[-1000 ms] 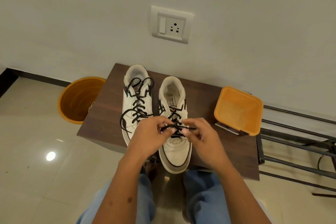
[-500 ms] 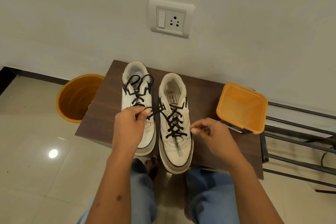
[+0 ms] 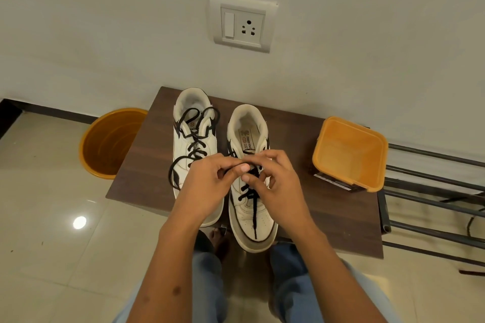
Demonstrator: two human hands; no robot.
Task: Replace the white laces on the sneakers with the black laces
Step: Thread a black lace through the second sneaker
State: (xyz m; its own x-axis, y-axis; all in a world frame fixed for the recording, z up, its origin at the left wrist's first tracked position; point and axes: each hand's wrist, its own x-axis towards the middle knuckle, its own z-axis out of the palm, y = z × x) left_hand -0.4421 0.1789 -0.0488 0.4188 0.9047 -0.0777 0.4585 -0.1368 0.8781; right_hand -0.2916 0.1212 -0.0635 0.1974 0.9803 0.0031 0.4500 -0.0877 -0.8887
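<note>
Two white sneakers stand side by side on a small dark wooden table (image 3: 315, 217), toes toward me. The left sneaker (image 3: 193, 123) carries a black lace (image 3: 195, 148) with loose loops over its opening and side. The right sneaker (image 3: 249, 217) has a black lace (image 3: 253, 207) threaded through its lower eyelets, one end trailing down over the toe. Both hands meet above the right sneaker's middle. My left hand (image 3: 207, 186) pinches that lace between thumb and forefinger. My right hand (image 3: 275, 181) grips the lace beside it, fingers curled. No white laces show.
A square orange tub (image 3: 349, 155) sits on the table's right side. A round orange bucket (image 3: 110, 139) stands on the tiled floor to the left. A dark metal rack (image 3: 433, 204) is at the right. A wall socket (image 3: 242, 22) is above the table.
Half a second ago my hands were spread apart, pulling the lace ends out to either side. Now they have come together over the right sneaker's middle.
</note>
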